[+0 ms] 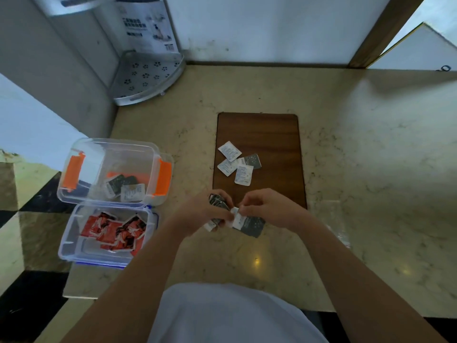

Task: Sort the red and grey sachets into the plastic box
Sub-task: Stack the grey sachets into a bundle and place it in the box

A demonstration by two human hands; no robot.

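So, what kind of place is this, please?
Probably a home or office pantry corner: a marble-look counter, a water dispenser against the wall, and a wooden board used as a work surface.

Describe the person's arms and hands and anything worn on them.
Both forearms are bare up to the bottom edge of the picture, with no sleeves in view. The left hand and right hand are bare: no gloves, and no watch, bracelet or ring that I can make out. A white garment covers the torso below.
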